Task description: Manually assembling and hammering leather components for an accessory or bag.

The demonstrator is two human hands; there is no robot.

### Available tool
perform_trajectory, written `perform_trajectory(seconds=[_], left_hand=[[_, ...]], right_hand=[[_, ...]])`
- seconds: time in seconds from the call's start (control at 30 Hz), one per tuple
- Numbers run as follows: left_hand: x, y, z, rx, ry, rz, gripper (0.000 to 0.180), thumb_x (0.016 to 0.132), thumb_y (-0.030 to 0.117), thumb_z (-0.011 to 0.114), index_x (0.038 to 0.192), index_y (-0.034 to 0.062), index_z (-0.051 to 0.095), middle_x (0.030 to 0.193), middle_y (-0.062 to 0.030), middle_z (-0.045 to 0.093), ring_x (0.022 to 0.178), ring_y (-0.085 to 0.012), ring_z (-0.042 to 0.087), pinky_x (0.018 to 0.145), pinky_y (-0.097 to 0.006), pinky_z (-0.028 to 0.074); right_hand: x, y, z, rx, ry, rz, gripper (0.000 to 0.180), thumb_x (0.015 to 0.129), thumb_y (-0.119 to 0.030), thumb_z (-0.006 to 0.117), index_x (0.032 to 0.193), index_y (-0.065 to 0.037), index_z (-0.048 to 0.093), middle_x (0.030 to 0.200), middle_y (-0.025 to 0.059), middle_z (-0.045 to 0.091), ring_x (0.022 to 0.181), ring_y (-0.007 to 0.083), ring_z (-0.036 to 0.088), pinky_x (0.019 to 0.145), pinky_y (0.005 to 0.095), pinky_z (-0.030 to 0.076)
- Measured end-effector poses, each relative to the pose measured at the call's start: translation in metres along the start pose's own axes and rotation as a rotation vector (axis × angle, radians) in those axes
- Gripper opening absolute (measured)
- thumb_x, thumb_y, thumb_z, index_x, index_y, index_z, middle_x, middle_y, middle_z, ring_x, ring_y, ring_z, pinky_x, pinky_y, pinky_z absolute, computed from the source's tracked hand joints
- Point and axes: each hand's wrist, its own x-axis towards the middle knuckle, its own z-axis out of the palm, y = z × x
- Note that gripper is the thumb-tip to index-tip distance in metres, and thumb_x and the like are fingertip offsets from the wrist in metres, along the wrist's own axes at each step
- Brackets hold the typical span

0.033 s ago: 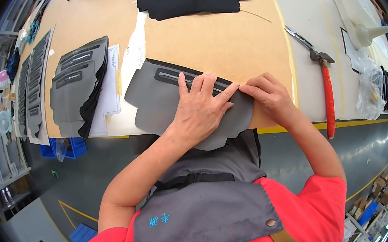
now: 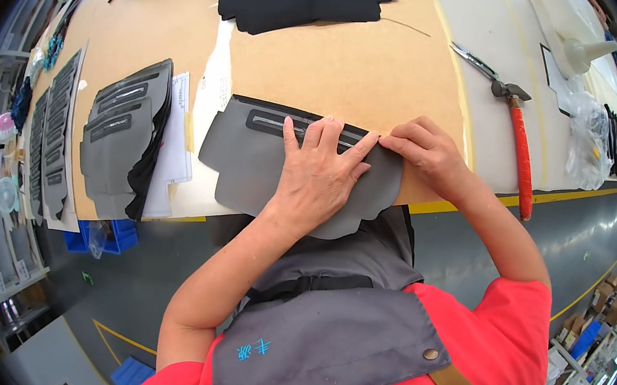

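Tan-topped bench (image 2: 336, 68) in a workroom, a gray panel (image 2: 245, 167) overhanging its near edge.

Stacked gray pieces (image 2: 113, 153) lie to the left, black pieces (image 2: 306, 0) farther back, and a red-handled hammer (image 2: 521, 151) rests on the paler covering at right; gray floor (image 2: 472, 243) and a blue bin (image 2: 122, 235) show below. The left hand (image 2: 319, 175) lies on the panel, fingers spread, gripping nothing; the right hand (image 2: 432, 159) has its fingers pinched closed on the upper right corner. Since the earlier frame, hands and panel look unchanged.
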Motion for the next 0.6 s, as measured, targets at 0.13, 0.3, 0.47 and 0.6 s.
perform_trajectory(seconds=[0.13,0.3,0.47,0.6], left_hand=[[0.001,-0.006,-0.003,-0.053,0.013,-0.014,0.043,0.098,0.029,0.067,0.140,0.0206,0.062,0.128,-0.0118,0.055,0.121,-0.0297,0.054,0.108,-0.066,0.037],[0.014,-0.069,-0.027,-0.204,0.086,-0.199,0.027,0.096,0.014,0.067,0.122,0.0072,0.070,0.110,-0.0124,0.066,0.111,-0.0307,0.064,0.103,-0.042,0.049],[0.014,-0.097,-0.021,-0.442,0.057,-0.370,0.021,0.092,0.006,0.072,0.112,0.0011,0.072,0.109,-0.0141,0.070,0.096,-0.0250,0.071,0.085,-0.034,0.057],[0.022,-0.099,-0.027,-0.436,0.013,-0.377,0.023,0.090,0.008,0.075,0.111,0.0004,0.072,0.102,-0.0115,0.071,0.091,-0.0211,0.071,0.082,-0.033,0.057]], right_hand=[[0.007,0.007,-0.003,0.012,-0.016,-0.018,0.032,0.075,0.001,0.067,0.105,-0.007,0.074,0.101,0.0048,0.068,0.095,0.0252,0.064,0.082,0.0357,0.057],[0.042,0.036,-0.019,-0.062,0.041,-0.128,0.032,0.073,0.006,0.066,0.102,-0.007,0.074,0.099,0.0054,0.069,0.094,0.0258,0.064,0.083,0.0356,0.056],[0.077,0.026,-0.003,-0.073,0.107,-0.082,0.022,0.083,0.003,0.068,0.102,-0.006,0.073,0.101,0.0066,0.067,0.097,0.0264,0.064,0.083,0.0358,0.054],[0.059,-0.010,0.023,0.155,0.003,0.023,0.016,0.086,-0.003,0.069,0.102,-0.006,0.070,0.098,0.0078,0.063,0.096,0.0270,0.061,0.087,0.0357,0.052]])
